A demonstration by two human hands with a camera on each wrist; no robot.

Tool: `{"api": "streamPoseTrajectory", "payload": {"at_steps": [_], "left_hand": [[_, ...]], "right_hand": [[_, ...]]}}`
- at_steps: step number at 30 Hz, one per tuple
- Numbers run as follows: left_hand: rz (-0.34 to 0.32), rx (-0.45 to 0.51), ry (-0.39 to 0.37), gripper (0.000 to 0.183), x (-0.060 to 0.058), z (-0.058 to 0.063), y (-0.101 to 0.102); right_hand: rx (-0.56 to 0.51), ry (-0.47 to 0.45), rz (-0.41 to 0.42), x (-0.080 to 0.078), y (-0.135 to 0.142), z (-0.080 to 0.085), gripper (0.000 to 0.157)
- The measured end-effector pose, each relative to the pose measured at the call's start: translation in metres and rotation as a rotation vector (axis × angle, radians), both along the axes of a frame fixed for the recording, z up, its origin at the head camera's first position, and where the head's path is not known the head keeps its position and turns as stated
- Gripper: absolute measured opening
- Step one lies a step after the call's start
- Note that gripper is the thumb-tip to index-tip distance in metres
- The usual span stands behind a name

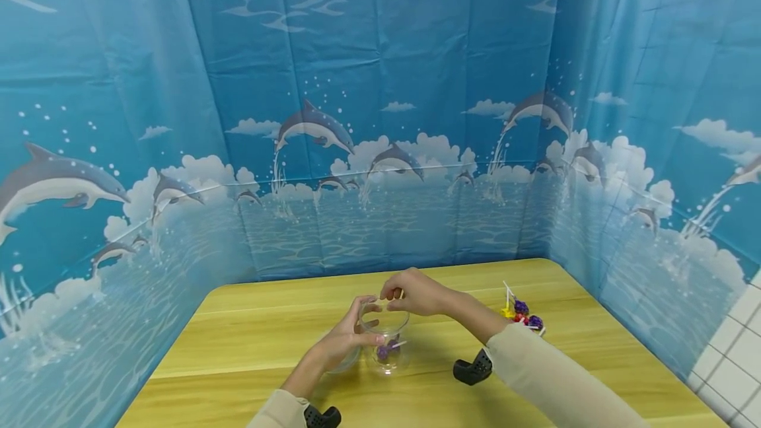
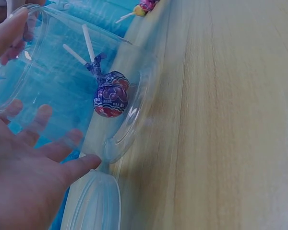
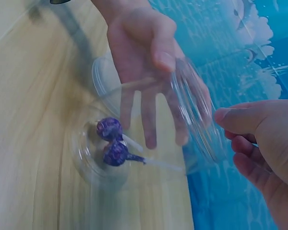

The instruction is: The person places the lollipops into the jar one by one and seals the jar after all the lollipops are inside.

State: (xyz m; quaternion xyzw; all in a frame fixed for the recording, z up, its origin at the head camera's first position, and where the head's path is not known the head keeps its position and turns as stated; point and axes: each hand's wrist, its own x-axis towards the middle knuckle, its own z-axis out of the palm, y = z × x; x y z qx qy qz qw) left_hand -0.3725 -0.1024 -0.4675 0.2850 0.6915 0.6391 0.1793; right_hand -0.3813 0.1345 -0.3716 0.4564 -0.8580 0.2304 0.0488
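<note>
A: Here's the clear, rigid, round-mouthed jar (image 1: 396, 331), base on the yellow wood-grain table (image 1: 250, 335), long axis roughly upright, mouth facing up!

B: And inside? Two purple-wrapped lollipops with white sticks (image 3: 114, 151), heads down at the base!

A: Which hand's nearer?

B: The left hand (image 1: 341, 343), easily. It holds the jar from the left, thumb one side, fingers spread along the other.

A: And the right hand (image 1: 418, 293)?

B: Up at the rim, over the far right of the mouth, fingers curled, thumb toward forefinger. Whether it pinches anything, I can't tell.

A: Farther out?

B: A clear, shallow round piece (image 2: 97, 203) just beside the jar, left side, and past the right forearm, a purple, red and yellow lollipop cluster (image 1: 520, 308)!
</note>
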Motion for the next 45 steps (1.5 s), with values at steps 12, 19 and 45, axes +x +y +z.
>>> {"api": "streamPoseTrajectory", "payload": {"at_steps": [12, 19, 45], "left_hand": [[0.012, 0.007, 0.001, 0.079, 0.000, -0.006, 0.002], [0.027, -0.007, 0.006, 0.079, 0.003, -0.004, 0.001], [0.008, -0.015, 0.009, 0.077, 0.001, 0.001, -0.001]], "right_hand": [[-0.032, -0.035, -0.039, 0.007, 0.036, 0.004, 0.014], [-0.053, -0.065, -0.074, 0.009, 0.059, 0.005, 0.013], [-0.096, -0.073, -0.313, 0.018, 0.169, -0.002, 0.016]]}}
